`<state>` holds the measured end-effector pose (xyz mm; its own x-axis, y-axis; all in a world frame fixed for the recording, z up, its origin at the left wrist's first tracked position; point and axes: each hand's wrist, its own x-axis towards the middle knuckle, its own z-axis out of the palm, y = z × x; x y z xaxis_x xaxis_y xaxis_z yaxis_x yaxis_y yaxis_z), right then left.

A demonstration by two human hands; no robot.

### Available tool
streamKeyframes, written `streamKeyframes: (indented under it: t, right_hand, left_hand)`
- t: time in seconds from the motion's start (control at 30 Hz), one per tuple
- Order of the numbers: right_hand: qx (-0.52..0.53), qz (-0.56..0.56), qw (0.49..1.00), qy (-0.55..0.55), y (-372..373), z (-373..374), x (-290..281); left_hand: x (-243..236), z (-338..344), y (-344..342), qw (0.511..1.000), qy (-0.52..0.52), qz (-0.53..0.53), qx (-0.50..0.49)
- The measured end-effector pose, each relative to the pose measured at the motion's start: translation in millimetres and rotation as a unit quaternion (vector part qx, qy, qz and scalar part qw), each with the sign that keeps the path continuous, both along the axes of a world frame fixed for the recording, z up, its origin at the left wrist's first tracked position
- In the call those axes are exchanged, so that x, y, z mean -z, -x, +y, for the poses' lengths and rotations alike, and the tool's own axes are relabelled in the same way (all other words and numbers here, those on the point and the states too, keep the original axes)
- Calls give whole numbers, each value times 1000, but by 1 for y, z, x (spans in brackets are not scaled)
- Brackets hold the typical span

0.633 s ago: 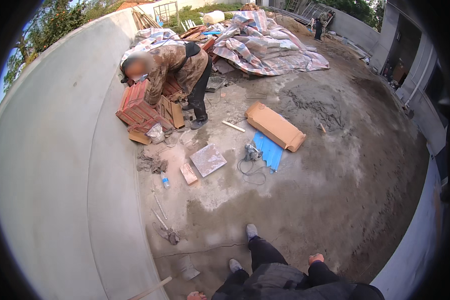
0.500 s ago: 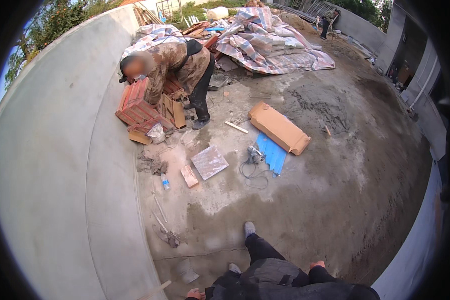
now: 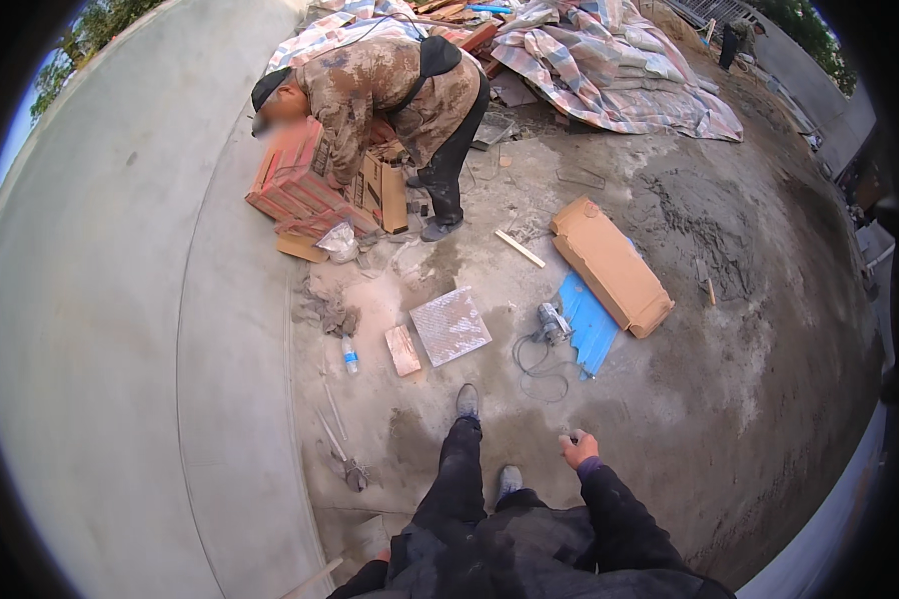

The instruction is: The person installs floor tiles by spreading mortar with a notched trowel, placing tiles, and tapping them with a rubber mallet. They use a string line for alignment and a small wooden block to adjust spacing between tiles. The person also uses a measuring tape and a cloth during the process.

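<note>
My right hand [image 3: 578, 449] swings out in front of me over the concrete, its fingers curled in a loose fist, and nothing shows in it. My left hand [image 3: 383, 555] is low by my side, mostly hidden by my sleeve, so its fingers cannot be made out. Ahead of my shoes lie a square patterned tile [image 3: 450, 326] and a smaller reddish block [image 3: 403, 350]. To their right, an angle grinder [image 3: 552, 323] with a looped cord rests beside a blue corrugated sheet [image 3: 589, 321]. A flat cardboard box [image 3: 611, 265] lies partly over that sheet.
At left runs a smooth grey wall [image 3: 100, 329]. A co-worker [image 3: 390, 90] bends over stacked red tile boxes [image 3: 305, 185] beside it. A water bottle [image 3: 350, 355], a light wood strip [image 3: 519, 249], a mortar patch [image 3: 704, 225] and a striped tarp heap [image 3: 619, 75] lie around.
I have stepped forward, so the tile, grinder and box appear closer. My right hand has swung forward, while my left has drawn back. The co-worker still bends over the boxes.
</note>
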<state>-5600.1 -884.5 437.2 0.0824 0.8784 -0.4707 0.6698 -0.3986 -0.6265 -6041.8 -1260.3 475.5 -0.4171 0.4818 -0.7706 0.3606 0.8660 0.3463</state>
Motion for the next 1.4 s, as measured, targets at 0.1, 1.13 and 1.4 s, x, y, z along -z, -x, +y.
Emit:
streamKeyframes:
  t: [0.1,1.13,1.4]
  right_hand:
    - [36,-19,998,57,5,36,7]
    - [244,97,959,111,-3,743,-2]
    - [238,54,966,83,-18,884,37]
  left_hand:
    - [16,69,39,1000,2,-6,9]
    - [76,997,116,974,-95,23,206]
    - [17,1330,-11,920,-291,79,249]
